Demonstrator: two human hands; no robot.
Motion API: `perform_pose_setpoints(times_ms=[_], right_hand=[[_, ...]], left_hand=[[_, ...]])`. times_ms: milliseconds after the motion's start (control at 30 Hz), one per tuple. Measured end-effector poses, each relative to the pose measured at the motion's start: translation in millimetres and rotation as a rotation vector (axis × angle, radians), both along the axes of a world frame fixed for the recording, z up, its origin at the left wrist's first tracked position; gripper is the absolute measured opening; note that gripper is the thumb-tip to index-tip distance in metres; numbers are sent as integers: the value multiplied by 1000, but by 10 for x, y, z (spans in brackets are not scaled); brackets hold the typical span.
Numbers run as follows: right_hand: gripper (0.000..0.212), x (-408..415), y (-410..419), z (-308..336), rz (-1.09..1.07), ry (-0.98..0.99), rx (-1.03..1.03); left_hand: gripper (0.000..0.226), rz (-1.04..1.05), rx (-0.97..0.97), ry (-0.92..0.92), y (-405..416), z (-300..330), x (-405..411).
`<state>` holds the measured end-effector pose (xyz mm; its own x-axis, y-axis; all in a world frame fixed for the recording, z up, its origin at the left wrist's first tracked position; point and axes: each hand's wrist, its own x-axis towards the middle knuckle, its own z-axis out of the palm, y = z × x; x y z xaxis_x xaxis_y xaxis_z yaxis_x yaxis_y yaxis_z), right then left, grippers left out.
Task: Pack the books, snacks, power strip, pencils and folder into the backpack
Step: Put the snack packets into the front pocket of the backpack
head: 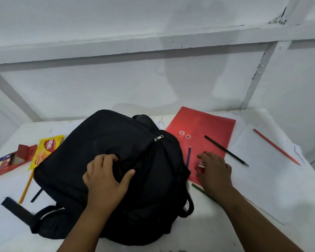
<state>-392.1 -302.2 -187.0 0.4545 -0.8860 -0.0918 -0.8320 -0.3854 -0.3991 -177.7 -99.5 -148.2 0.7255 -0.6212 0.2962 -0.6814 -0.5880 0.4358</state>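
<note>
Both hands work near the front edge of the white table [262,179]. The left hand [106,176] grasps the fabric of the black backpack [116,142] beside its zipper, fingers curled into the cloth. The right hand [214,171] lies over a small red and white item [200,166], seemingly a wrapped snack; its fingers curl towards it, but whether they have closed on it I cannot tell.

The backpack lies flat at the table's middle, its zipper pull [158,138] near the top. Just right of it, a red folder [207,128] reaches toward the back edge, with a blue pencil [188,155] and a black pencil [225,150] lying on it. An orange pencil [276,147] lies near the right edge. A green pencil [198,188] shows partly under the right wrist. At the left edge sit a yellow snack packet [47,148], a red open box [11,160] and a yellow pencil [27,186].

Likely risks: the wrist may sweep 1 of the pencils off, and the bag's opening could sag shut if the left hand loosens.
</note>
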Motion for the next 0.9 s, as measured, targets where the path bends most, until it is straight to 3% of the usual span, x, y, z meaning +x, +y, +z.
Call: perform_pose_setpoints(times_ms=[167,267,367,500,633,767,900], right_hand=[[43,12,13,195,-67,-397,-73],[40,84,141,487,-17,-722,72],[36,157,295,725,90,-872,149],[18,304,465,846,190,-914,221],[24,461,594,743,255,-900,424],[12,565,752,725,282,-916,665],[11,739,817,716,233,-937,753]], left_hand=[[29,11,-124,-14,79,77,-26],[21,17,-177,-23,124,196,-74],[16,25,-242,20,149,323,-135],[6,36,-279,44,151,489,-142],[6,39,-300,37,133,664,-119],[6,50,-318,65,134,737,-119],[6,53,-317,81,148,751,-128]])
